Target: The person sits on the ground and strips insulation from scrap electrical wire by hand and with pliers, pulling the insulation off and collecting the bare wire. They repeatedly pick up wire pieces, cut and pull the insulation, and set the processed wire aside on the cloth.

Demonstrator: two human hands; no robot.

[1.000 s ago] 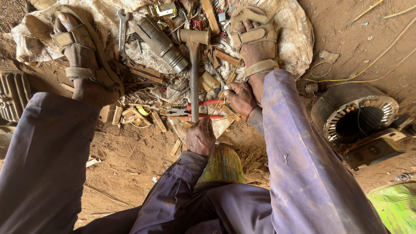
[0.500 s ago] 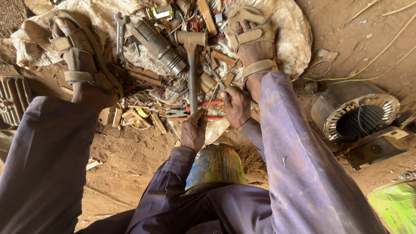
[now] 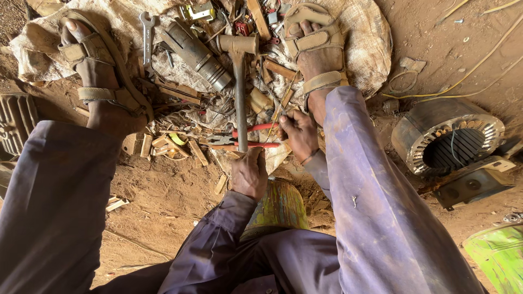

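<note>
I see the left hand (image 3: 249, 175) has slid lower on the brown metal hammer (image 3: 238, 81), gripping its handle, while the right hand (image 3: 299, 133) pinches something small beside the red-handled pliers (image 3: 248, 136).

One hammer (image 3: 238, 81), one red-handled pliers (image 3: 251, 136), one spanner (image 3: 146, 34), two sandals (image 3: 95, 71).
</note>
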